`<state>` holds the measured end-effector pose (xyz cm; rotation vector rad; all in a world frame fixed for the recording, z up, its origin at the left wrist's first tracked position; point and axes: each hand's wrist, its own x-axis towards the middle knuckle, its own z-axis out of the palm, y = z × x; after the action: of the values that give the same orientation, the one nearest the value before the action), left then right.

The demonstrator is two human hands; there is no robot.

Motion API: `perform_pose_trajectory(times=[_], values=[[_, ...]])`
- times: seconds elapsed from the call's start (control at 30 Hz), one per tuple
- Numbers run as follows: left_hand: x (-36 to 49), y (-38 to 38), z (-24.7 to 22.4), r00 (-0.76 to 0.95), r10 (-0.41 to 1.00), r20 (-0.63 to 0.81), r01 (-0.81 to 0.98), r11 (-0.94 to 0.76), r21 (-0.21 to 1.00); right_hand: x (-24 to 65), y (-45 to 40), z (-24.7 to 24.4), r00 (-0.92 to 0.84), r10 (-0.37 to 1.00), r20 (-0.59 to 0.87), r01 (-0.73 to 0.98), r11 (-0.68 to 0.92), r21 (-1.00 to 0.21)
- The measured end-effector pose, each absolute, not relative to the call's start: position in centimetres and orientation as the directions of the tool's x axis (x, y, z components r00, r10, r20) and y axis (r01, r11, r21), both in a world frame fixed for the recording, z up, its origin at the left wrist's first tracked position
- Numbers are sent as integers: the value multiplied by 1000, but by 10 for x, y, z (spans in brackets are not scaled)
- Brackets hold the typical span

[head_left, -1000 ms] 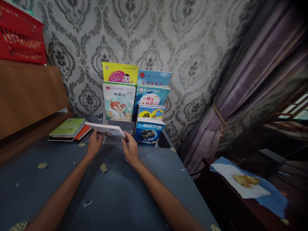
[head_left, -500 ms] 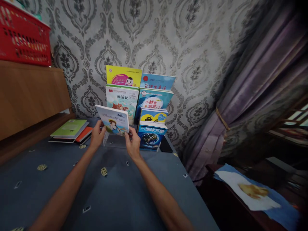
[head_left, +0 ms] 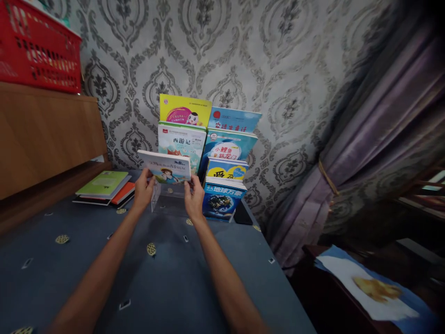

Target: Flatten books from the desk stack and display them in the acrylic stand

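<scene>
Between them, my left hand [head_left: 144,187] and my right hand [head_left: 194,195] grip a thin white book [head_left: 167,168] by its two side edges. A figure in a hat is on its cover, which leans back from me. The book is held above the lower left part of a clear book stand [head_left: 168,202]. Behind it, a white book with a red dragon-like picture [head_left: 182,144] and a yellow book [head_left: 184,109] stand in the upper tiers. The stand's right column holds a dark blue book with a globe [head_left: 220,202], a yellow and blue book [head_left: 225,170] and light blue books [head_left: 231,144].
At left on the blue patterned tablecloth [head_left: 146,283] lie stacked green and orange books [head_left: 104,184]. A red basket [head_left: 45,51] sits on a wooden cabinet [head_left: 52,130]. A dark flat object [head_left: 243,215] lies beside the stand. A tied curtain [head_left: 313,199] hangs at right.
The white book has tipped further back, so its cover looks shorter, and both hands have turned with it over the stand. The whole view has shifted slightly.
</scene>
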<state>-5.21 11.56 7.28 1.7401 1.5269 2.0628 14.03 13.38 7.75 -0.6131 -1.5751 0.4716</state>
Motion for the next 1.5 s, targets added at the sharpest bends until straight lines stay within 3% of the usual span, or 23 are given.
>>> perform_pose_trajectory(times=[0.27, 0.47, 0.9, 1.17, 1.4, 1.5], values=[[-58, 122, 70, -330, 606, 724, 603, -455, 655, 136, 150, 73, -63, 650, 757, 195, 752, -630], [-55, 124, 78, -279, 605, 746, 790, -296, 536, 140, 162, 69, -20, 688, 725, 381, 676, -631], [-55, 131, 76, -299, 579, 759, 806, -272, 526, 138, 163, 64, -67, 749, 659, 589, 563, -580], [-54, 131, 76, -335, 535, 775, 794, -283, 538, 134, 164, 57, -25, 740, 673, 582, 558, -592], [-52, 129, 77, -384, 544, 746, 753, -283, 594, 131, 161, 55, 108, 732, 673, 490, 549, -677], [-50, 129, 78, -402, 536, 742, 745, -280, 605, 131, 162, 54, 74, 716, 694, 505, 573, -645]])
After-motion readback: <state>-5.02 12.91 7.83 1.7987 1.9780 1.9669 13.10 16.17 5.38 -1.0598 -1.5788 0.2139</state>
